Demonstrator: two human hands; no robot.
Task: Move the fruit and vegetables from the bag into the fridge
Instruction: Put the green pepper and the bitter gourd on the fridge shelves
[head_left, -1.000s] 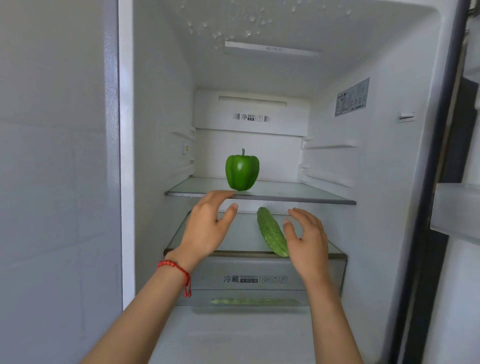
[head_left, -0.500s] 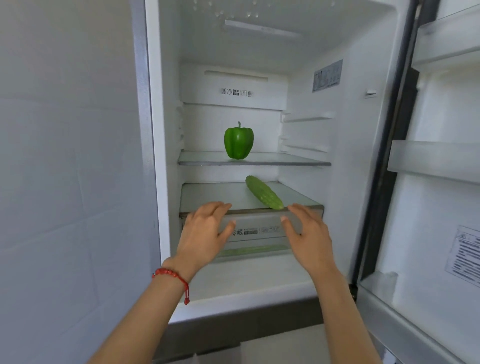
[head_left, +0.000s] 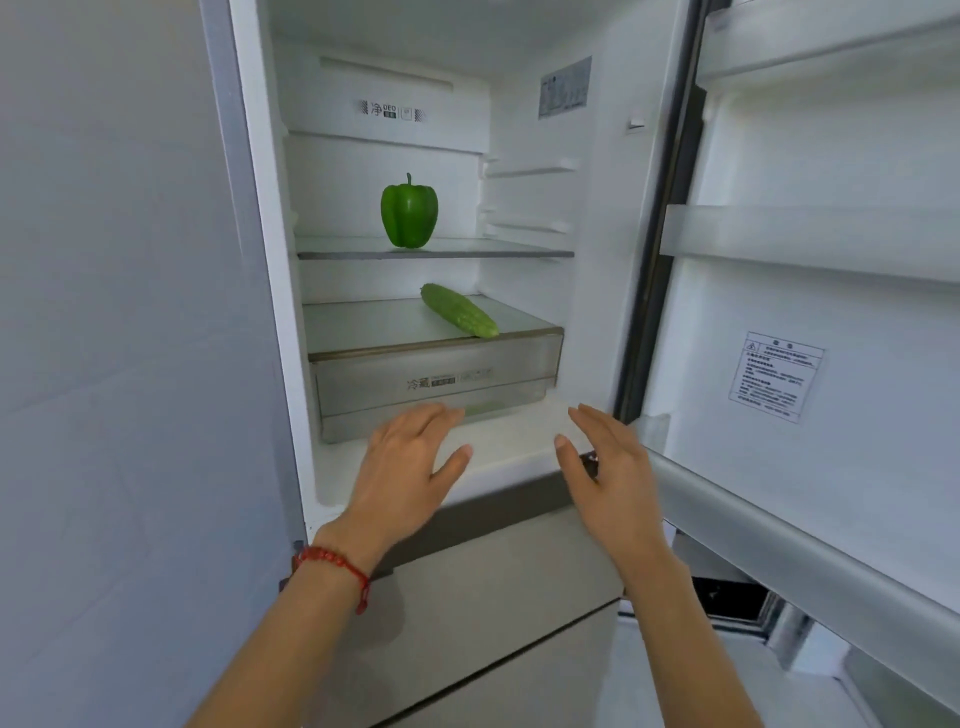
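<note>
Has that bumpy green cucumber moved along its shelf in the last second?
No. The cucumber lies at the same slant on the shelf above the drawer, its near tip at the front edge.

Beyond and above the left hand (head_left: 410, 467) and the right hand (head_left: 610, 467), which hover side by side, a drawer (head_left: 436, 382) sits under a shelf carrying a cucumber (head_left: 458, 310), a pepper (head_left: 409, 211) on the shelf above, the door (head_left: 810, 322) to their right.
</note>
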